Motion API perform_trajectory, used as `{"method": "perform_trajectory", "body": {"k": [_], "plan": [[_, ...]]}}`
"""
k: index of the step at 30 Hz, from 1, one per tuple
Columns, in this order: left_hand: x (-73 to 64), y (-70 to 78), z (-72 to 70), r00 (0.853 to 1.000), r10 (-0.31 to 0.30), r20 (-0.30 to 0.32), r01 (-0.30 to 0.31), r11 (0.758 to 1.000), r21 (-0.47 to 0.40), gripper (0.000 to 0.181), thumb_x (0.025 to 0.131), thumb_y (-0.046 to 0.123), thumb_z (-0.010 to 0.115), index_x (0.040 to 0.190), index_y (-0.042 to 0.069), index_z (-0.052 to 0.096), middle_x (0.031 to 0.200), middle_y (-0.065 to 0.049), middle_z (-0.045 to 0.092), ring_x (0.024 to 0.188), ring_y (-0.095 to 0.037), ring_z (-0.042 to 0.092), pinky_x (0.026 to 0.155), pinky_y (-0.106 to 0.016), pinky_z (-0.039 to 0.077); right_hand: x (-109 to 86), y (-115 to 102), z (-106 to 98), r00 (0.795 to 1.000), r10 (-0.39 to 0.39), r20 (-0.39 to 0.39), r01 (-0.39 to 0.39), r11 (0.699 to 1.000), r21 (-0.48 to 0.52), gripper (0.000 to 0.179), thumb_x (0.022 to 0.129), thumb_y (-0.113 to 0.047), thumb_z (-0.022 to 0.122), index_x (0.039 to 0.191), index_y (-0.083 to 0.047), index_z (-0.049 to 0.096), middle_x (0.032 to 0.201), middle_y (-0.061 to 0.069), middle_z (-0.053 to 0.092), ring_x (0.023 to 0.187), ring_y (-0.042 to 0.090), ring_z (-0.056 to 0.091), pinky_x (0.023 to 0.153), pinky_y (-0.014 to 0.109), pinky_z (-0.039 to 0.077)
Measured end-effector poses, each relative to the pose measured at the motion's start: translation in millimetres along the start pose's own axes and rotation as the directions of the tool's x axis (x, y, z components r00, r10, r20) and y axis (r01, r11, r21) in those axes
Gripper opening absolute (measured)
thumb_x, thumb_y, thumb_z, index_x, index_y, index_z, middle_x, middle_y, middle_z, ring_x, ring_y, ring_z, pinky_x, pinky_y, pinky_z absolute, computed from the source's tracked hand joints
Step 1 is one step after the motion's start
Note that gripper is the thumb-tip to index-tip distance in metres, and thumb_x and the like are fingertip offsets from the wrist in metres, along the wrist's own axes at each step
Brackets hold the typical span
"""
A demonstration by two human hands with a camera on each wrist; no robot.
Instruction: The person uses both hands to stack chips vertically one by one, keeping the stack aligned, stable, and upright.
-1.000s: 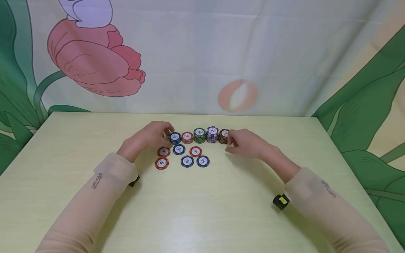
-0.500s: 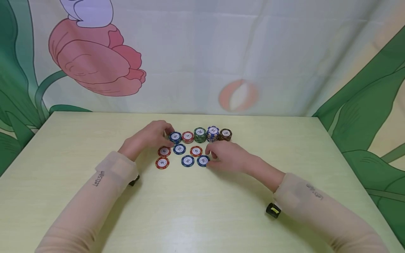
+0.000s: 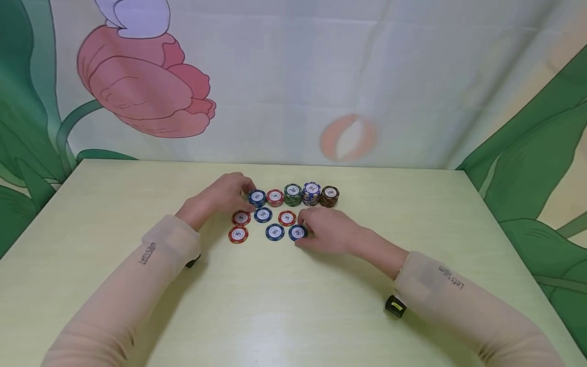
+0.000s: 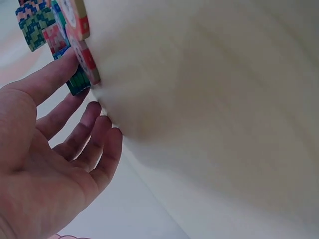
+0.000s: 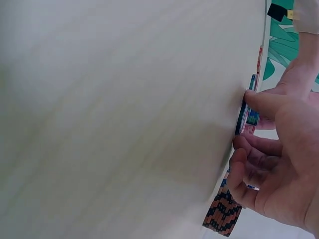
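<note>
I have the left hand (image 3: 224, 193) half-curled on the blue chip stack (image 3: 257, 198), apparently steadying it near the far edge of the table (image 3: 257, 295), the right hand (image 3: 327, 229) pinching a blue chip (image 3: 297, 233) (rim grip, likely for precision).

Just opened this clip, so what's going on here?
A person is handling things at a pale table. The left hand holds the dark blue stack at the left end of a row of five chip stacks. The right hand pinches a loose blue chip in front; whether it is off the table is hard to tell. Three red chips and two other blue chips lie loose nearby.
</note>
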State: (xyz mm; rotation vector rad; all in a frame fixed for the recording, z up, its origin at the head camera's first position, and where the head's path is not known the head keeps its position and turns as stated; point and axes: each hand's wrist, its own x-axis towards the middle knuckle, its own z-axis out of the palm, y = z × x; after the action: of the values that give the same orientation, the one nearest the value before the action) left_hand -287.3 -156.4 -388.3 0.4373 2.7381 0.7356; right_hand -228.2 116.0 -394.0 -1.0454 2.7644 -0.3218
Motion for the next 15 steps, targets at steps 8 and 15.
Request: {"method": "perform_trajectory", "body": {"k": [8,15], "plan": [[-0.1,0.7,0.6,1.000,-0.001,-0.021,0.002,0.999,0.038,0.047,0.089,0.016,0.082,0.130,-0.001,0.066,0.134,-0.021,0.052,0.122,-0.037,0.048,0.108,-0.049,0.041,1.3,-5.1,-2.2,1.000,0.013,0.010,-0.013,1.000,-0.026,0.031,0.091,-0.036,0.078,0.101,-0.009,0.066,0.085,-0.004,0.059,0.077,0.014,0.054,0.064,0.031,0.048],[0.2,-1.6,0.6,1.000,-0.008,-0.020,0.008,1.000,0.021,0.046,0.090,0.017,0.082,0.130,0.001,0.066,0.138,-0.020,0.052,0.126,-0.036,0.047,0.111,-0.050,0.038,3.6,-8.8,-2.0,0.999,0.033,0.013,-0.033,0.998,-0.047,0.029,0.089,-0.035,0.077,0.096,-0.010,0.063,0.084,-0.003,0.060,0.076,0.014,0.056,0.063,0.032,0.049]]}}
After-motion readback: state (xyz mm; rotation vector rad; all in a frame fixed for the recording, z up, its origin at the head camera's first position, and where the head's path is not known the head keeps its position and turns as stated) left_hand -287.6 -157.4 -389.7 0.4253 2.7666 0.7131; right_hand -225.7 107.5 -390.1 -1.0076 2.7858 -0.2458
